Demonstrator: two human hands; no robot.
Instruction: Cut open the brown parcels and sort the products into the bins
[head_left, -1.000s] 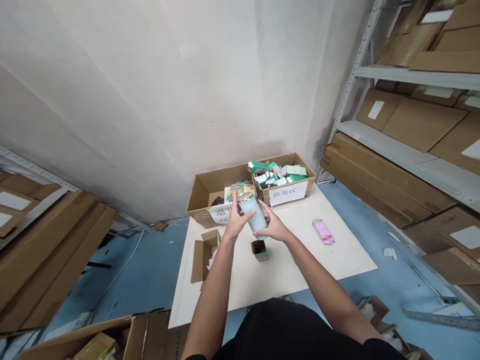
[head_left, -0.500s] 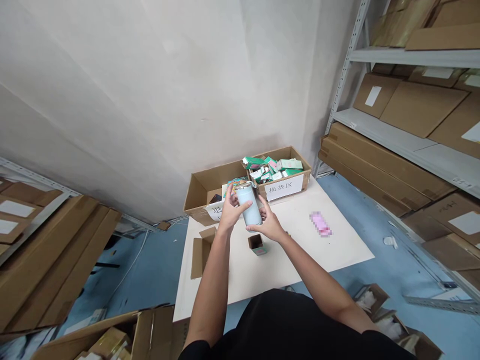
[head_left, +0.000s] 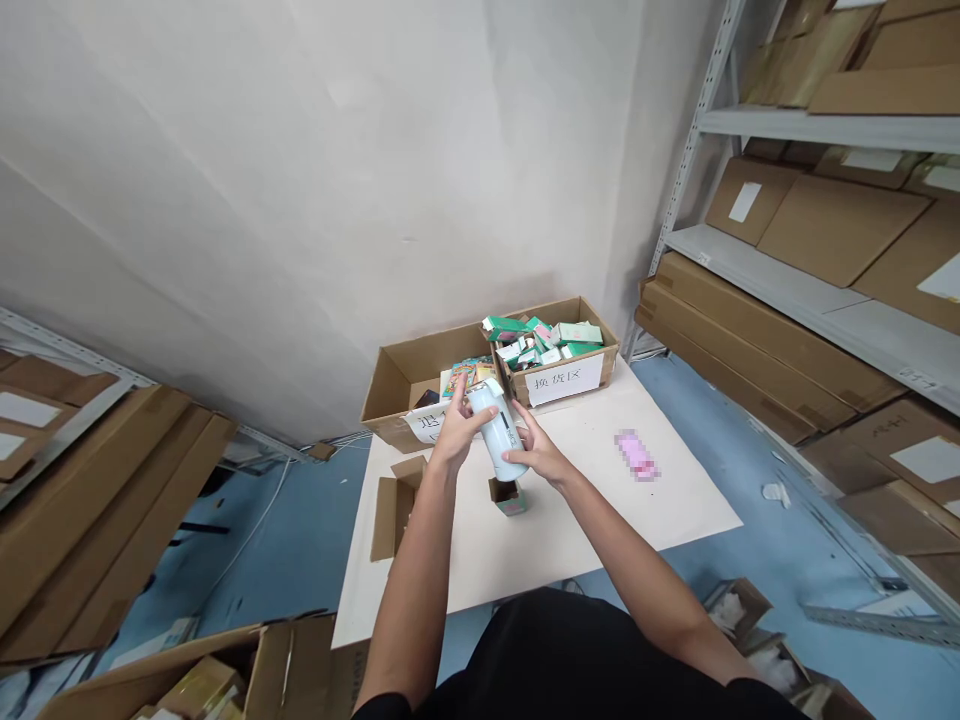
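Note:
Between both hands, above the white table, is a light blue insulated bottle [head_left: 496,432], tilted with its lid end up and to the left. My left hand [head_left: 457,430] grips it near the lid, thumb across the front. My right hand [head_left: 541,450] holds the lower right side. Dark lettering shows on the bottle's side. Just below its base stands a small green box [head_left: 510,500] with its top open. An open brown carton [head_left: 396,510] sits on the table by my left forearm, partly hidden.
Two labelled cardboard bins stand at the table's back: the left bin [head_left: 390,375] holds colourful packs, the right bin [head_left: 611,350] green and white boxes. A blurred pink item [head_left: 636,456] lies on the table [head_left: 585,520]. Shelves of cartons [head_left: 840,225] flank the right.
The bottle has turned in my hands, bringing its lettering into view, and has come lower, closer to the small green box. Both hands still hold it.

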